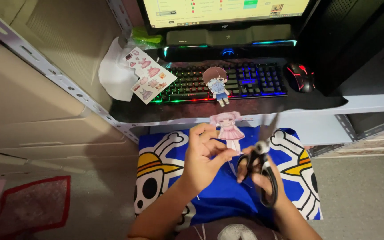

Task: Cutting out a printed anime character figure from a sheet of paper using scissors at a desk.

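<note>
a blue skull-print cloth (pixel 227 195) covers the lap below the worktop (pixel 263 104). the right hand (pixel 263 178) has its grip closed through black scissors (pixel 263 164). the left hand (pixel 203 158) pinches a pink-haired paper doll (pixel 229 129) by its lower edge: light, floppy, tears easily.

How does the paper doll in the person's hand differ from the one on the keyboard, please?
The pink-haired paper doll wears a pink dress and is held up by the left hand; the brown-haired paper doll, dressed in blue, lies on the keyboard, untouched. Both are flat cartoon cut-outs.
</note>
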